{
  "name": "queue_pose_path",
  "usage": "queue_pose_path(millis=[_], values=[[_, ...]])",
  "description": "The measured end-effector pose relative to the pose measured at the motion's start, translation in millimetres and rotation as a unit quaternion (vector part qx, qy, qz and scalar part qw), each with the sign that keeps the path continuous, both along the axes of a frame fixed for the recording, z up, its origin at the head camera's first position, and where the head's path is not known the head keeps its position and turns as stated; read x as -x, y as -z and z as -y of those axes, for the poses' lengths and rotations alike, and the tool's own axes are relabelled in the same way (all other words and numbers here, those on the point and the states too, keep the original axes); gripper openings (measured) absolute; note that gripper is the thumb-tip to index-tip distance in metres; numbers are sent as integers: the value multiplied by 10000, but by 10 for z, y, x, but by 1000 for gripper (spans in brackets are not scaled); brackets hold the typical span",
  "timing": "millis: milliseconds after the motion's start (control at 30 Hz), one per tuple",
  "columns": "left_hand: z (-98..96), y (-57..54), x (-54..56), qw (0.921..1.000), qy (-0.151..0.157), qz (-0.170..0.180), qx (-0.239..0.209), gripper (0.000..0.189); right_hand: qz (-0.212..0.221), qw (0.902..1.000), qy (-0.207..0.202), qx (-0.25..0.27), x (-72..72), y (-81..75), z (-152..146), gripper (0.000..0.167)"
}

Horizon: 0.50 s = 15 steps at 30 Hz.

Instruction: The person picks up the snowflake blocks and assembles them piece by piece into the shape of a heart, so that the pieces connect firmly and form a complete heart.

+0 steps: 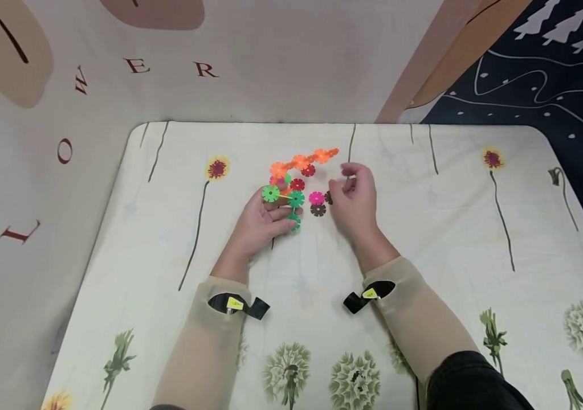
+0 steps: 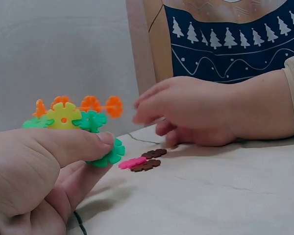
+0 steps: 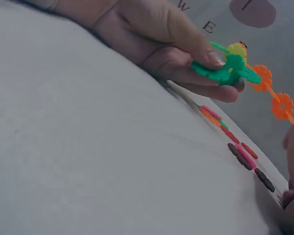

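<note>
My left hand (image 1: 260,225) holds up a joined chain of plastic snowflake discs. Its thumb presses a green snowflake disc (image 2: 109,152) at the near end. A yellow disc (image 2: 63,117) and more green discs sit in the middle. Orange discs (image 1: 300,162) trail off to the far right of the chain. Just right of the loose discs is my right hand (image 1: 357,202), its fingers loosely bent and nothing visible in them; it is blurred in the left wrist view. Beside its fingertips lie a pink disc (image 1: 316,197) and two brown discs (image 1: 318,210).
Red discs (image 1: 297,184) lie on the table beyond the left hand, among other loose discs partly hidden by the chain. A white cloth (image 1: 440,228) printed with flowers covers the table. Fabric hangings (image 1: 291,91) stand behind its far edge.
</note>
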State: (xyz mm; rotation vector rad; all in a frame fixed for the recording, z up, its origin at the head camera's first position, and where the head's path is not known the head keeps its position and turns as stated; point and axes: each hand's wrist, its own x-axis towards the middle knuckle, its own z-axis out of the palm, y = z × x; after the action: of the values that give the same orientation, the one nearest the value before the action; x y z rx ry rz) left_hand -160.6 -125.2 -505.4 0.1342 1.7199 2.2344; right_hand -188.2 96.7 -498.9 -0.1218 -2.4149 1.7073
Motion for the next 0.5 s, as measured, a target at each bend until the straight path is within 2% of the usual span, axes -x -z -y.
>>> queue_pose_path(millis=[33, 100, 200, 333, 500], values=[[-1, -1, 1, 10000, -47, 26, 0, 76, -59, 9986, -112, -516, -5, 3, 4, 34], [-4, -2, 3, 9999, -107, 54, 11, 74, -124, 9889, -375, -1429, -14, 7, 12, 25], [-7, 1, 6, 9999, -154, 60, 21, 70, -47, 9715, -749, -2249, -26, 6, 25, 24], [-9, 8, 8, 9998, -201, 69, -3, 66, 102, 9581, -992, -2687, -36, 4, 37, 29], [-18, 12, 7, 9996, -267, 55, 48, 69, 21, 9577, -1033, -2685, -30, 22, 30, 27]])
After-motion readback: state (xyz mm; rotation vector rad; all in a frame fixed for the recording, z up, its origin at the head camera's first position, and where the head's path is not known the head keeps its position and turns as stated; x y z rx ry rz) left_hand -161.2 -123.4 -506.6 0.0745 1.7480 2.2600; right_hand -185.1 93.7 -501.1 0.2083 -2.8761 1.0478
